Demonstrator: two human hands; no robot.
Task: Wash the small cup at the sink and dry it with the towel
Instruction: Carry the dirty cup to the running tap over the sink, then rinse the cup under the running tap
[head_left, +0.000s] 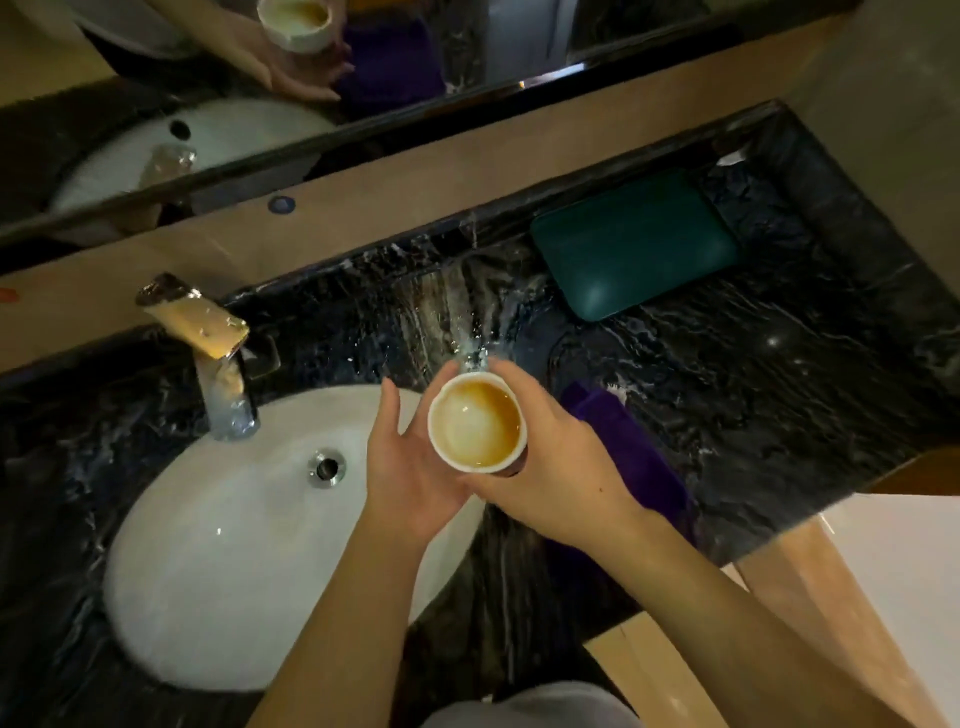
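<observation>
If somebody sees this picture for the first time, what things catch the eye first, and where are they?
First comes the small white cup, brown-stained inside, held by the right hand and the left hand at the right edge of the white sink. Next is the faucet behind the sink, then the purple towel under the right hand and a dark green pad farther back.
</observation>
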